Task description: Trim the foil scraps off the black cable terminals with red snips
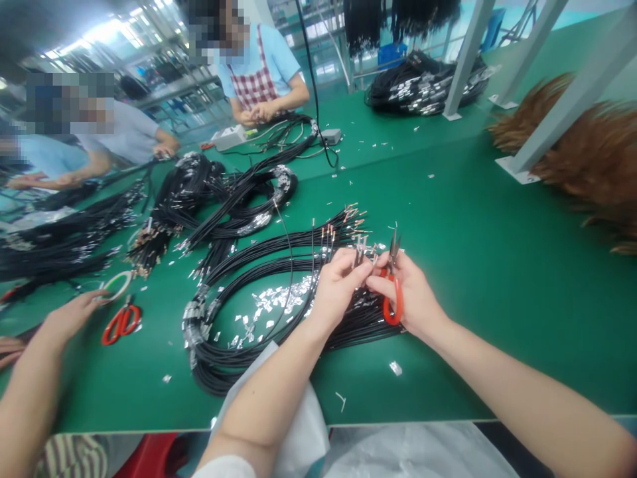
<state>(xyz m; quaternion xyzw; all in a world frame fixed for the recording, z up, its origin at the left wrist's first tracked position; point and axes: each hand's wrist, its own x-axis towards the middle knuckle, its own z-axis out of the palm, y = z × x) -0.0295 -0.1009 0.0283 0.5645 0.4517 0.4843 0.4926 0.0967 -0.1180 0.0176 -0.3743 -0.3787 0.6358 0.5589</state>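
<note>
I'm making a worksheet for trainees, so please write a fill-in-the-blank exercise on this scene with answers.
1. The right hand holds a pair of ____.
2. The cables around the left hand are ____ in colour.
3. The table has a ____ surface.
4. The apron across the table is checked red and ____.

Missing words: scissors; black; green; white.

A green table [497, 285] spreads across the view, with 3 pale grey posts [468, 60] standing on its right side. Behind, blurred grey racks [189, 84] cross the room near a pale pillar [256, 12]. Bright white light [102, 36] glares upper left, its source unclear. A red stool [152, 458] shows beneath the table's near edge.
</note>
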